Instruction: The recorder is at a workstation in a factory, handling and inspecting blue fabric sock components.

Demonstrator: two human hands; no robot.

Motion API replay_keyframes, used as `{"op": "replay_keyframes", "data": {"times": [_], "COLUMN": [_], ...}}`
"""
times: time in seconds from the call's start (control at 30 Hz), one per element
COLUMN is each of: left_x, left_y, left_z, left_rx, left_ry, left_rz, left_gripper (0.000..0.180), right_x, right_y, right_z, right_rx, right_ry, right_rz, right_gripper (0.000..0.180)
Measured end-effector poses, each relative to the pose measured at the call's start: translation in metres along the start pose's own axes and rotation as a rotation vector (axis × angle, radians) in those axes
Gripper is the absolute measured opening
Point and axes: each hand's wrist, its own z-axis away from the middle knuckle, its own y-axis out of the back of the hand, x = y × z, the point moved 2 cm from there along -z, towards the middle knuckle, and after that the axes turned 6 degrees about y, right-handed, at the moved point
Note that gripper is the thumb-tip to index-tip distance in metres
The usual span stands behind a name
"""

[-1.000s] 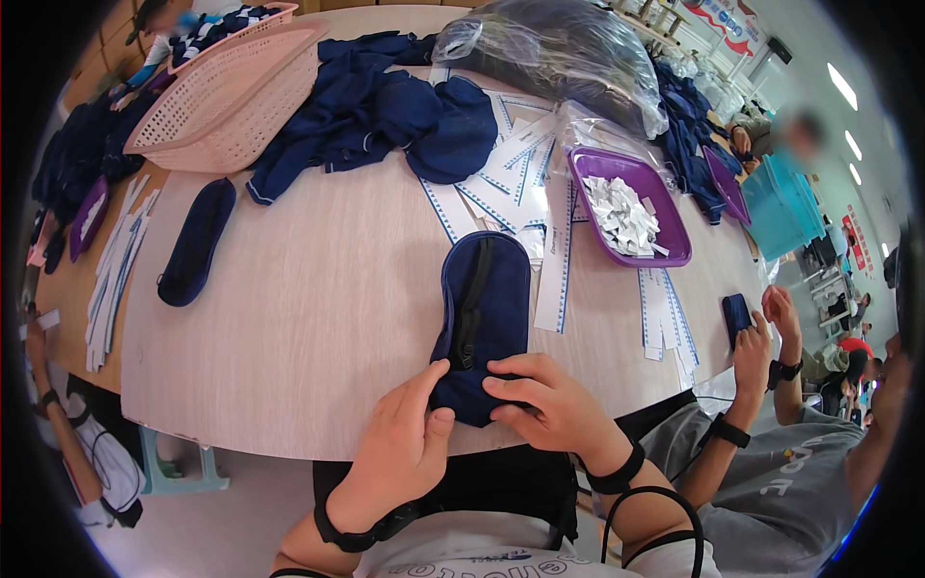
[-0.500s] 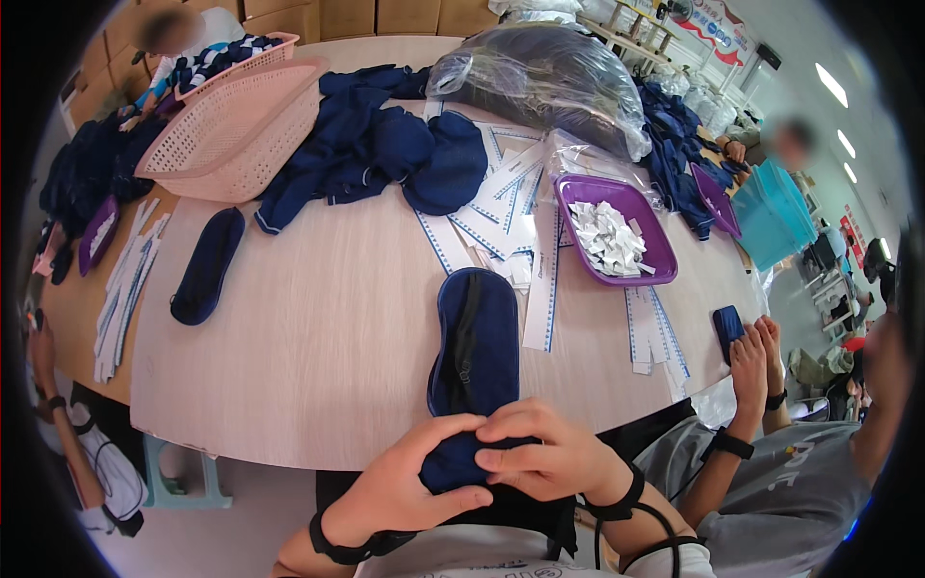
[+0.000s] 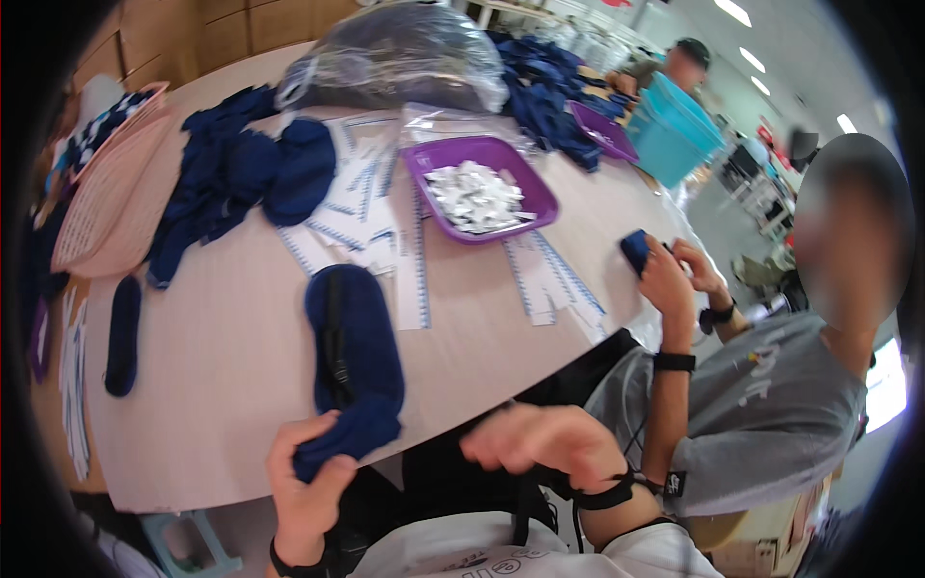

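A navy blue sleep mask (image 3: pixel 371 337) lies lengthwise at the table's near edge, its black strap and adjuster running along the upper face. My left hand (image 3: pixel 306 482) is closed on its near end, thumb and fingers pinching the bunched fabric. Off to the right, over my lap, my right hand (image 3: pixel 549 443) is lifted clear of the mask and blurred by motion. Its fingers reach loosely leftward, and nothing shows in them. Another dark blue mask (image 3: pixel 122 337) lies at the left of the table.
A purple basket (image 3: pixel 549 207) of small white labels stands beyond, among white paper strips (image 3: pixel 414 279) with blue marks. Farther back are navy fabric pieces (image 3: pixel 231 173), a pink basket (image 3: pixel 116 202) and a large plastic-wrapped bundle (image 3: pixel 395 63). A co-worker at right handles a small blue item (image 3: pixel 634 250).
My right hand has let go of the mask and moved right. My left hand still grips its near end. The whole view has swung to the right.
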Motion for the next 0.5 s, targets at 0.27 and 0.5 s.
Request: {"op": "replay_keyframes", "data": {"times": [0.27, 0.5], "left_x": [-0.006, 0.006], "left_y": [0.009, 0.003], "left_z": [-0.007, 0.0], "left_rx": [0.07, 0.008], "left_ry": [0.036, 0.065], "left_rz": [0.185, 0.229], "left_gripper": [0.032, 0.028], "right_x": [-0.141, -0.2], "right_y": [-0.06, -0.118], "right_z": [0.074, 0.079], "right_rx": [-0.874, -0.95], "right_ry": [0.419, 0.556], "right_rz": [0.064, 0.301], "right_gripper": [0.047, 0.036]}}
